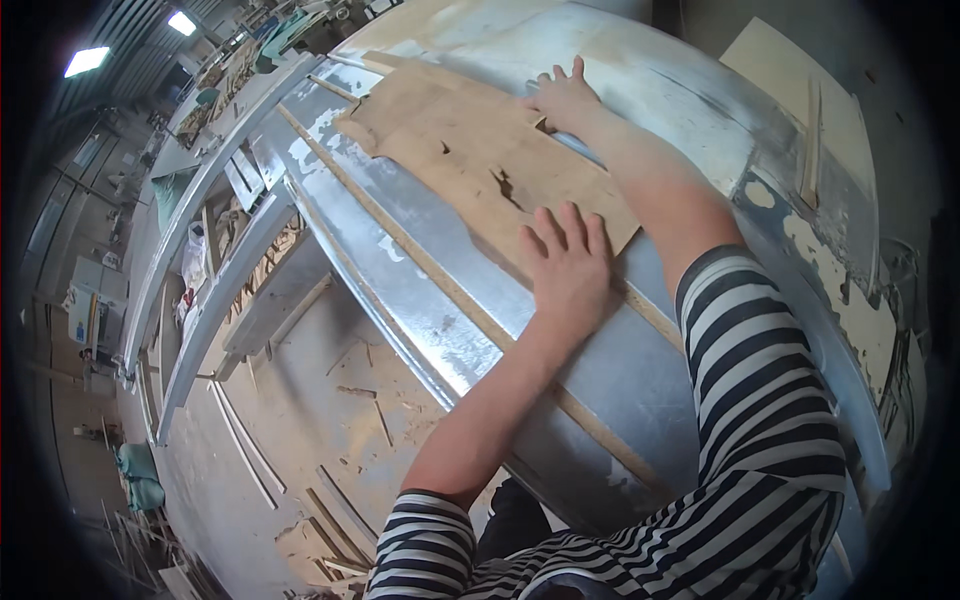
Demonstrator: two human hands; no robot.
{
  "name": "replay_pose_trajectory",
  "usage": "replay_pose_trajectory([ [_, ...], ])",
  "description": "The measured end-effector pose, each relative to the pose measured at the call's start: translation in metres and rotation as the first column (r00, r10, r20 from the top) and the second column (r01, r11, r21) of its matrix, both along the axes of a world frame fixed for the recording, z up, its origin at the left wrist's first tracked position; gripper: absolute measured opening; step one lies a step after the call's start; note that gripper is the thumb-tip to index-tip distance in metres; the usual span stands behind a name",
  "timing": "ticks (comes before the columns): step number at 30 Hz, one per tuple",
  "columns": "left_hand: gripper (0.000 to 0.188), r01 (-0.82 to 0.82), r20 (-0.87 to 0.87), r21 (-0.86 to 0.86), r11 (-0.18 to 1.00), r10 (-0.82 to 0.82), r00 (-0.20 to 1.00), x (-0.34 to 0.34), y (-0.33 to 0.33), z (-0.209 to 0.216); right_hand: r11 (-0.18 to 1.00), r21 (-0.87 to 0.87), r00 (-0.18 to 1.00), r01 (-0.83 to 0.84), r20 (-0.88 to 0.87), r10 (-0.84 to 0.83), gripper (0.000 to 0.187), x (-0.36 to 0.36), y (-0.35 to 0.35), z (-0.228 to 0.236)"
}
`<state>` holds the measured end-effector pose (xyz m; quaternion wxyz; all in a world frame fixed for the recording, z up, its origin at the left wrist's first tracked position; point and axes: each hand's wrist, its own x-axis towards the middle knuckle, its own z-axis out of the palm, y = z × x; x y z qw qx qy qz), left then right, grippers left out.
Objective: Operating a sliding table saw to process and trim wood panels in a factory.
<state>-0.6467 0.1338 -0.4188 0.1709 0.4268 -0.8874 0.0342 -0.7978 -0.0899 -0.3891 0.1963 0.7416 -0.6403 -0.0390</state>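
A thin brown sheet (pixel 440 115), looking like heavy paper or veneer, lies over a curved metal-clad surface (pixel 450 350). It has ragged edges and a few torn holes. My left hand (pixel 575 265) lies flat on the sheet's near edge, fingers stretched out and nothing in its grasp. Farther off, my right hand (pixel 568 98) reaches past the far edge of the sheet with its fingers spread. A small torn flap of the sheet stands up just below that hand. Whether the right palm touches the metal is hard to see.
Narrow wooden strips (pixel 400 235) run along the metal. A curved frame (pixel 185 235) stands to the left. Loose wood strips (pixel 330 525) and scraps litter the floor below. A pale board (pixel 810 110) with a wooden batten lies at the far right.
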Motion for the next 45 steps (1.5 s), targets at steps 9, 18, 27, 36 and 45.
replay_pose_trajectory([
  [9,0.063,-0.086,0.113,0.066,0.994,0.079,0.991,0.164,-0.012,0.011,0.982,0.188,0.993,-0.021,0.117,-0.001,0.051,0.002,0.008,0.009],
  [18,0.061,-0.247,-0.456,0.710,0.659,0.698,0.551,0.342,-0.050,0.016,0.937,0.346,0.998,0.052,0.027,-0.065,0.071,0.052,-0.004,0.046],
  [27,0.058,-0.421,-0.451,0.637,0.645,0.756,0.475,0.296,-0.062,-0.017,0.971,0.170,0.985,0.167,0.023,-0.173,0.064,0.112,-0.027,-0.003],
  [36,0.049,-0.347,-0.445,0.617,0.706,0.677,0.586,0.307,-0.092,-0.056,0.855,0.391,-0.301,-0.342,0.816,-0.494,0.046,0.155,0.118,0.102],
  [45,0.047,-0.177,-0.463,0.756,0.631,0.706,0.536,0.242,0.133,0.001,0.955,0.167,-0.333,-0.245,0.911,-0.244,0.059,0.074,0.480,0.076],
])
